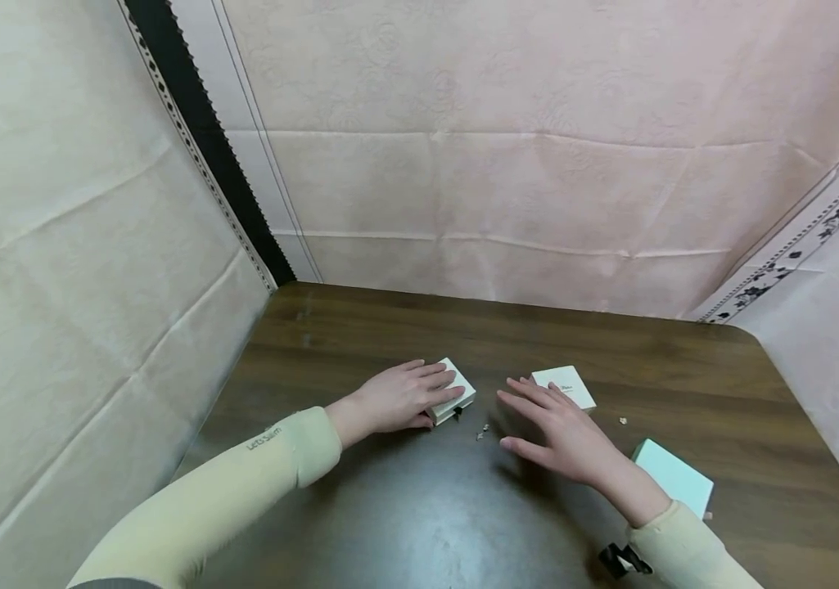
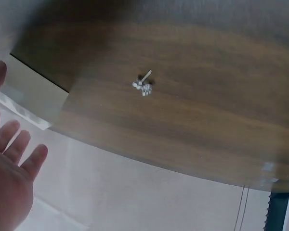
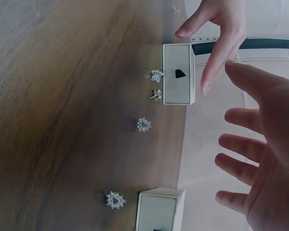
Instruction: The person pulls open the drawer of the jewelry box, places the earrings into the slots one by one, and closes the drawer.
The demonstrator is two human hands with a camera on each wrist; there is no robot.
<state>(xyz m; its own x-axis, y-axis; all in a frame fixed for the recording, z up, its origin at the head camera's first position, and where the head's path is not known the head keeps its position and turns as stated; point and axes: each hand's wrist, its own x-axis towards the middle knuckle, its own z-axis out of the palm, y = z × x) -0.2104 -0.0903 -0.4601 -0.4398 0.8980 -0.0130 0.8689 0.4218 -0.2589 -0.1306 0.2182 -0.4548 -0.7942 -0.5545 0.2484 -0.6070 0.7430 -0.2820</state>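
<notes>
My left hand (image 1: 406,398) lies over a small white box (image 1: 463,383), its fingers stretched across the lid. A black tab (image 3: 180,73) sticks out of that box's front. My right hand (image 1: 562,433) is spread with fingers apart, above the table and just in front of a second white box (image 1: 565,384), holding nothing. Between the hands lie small silvery jewellery pieces (image 1: 482,432). The right wrist view shows a fan-shaped piece (image 3: 156,75) by the first box, and sparkling star-like pieces (image 3: 143,124) further along. Their exact kind is unclear.
A mint-green box (image 1: 673,477) sits on the right, partly behind my right forearm. One more tiny silvery piece (image 1: 623,420) lies beyond my right hand. The brown wooden table (image 1: 390,319) is bordered by pale cloth hangings (image 1: 500,196) at the back and sides.
</notes>
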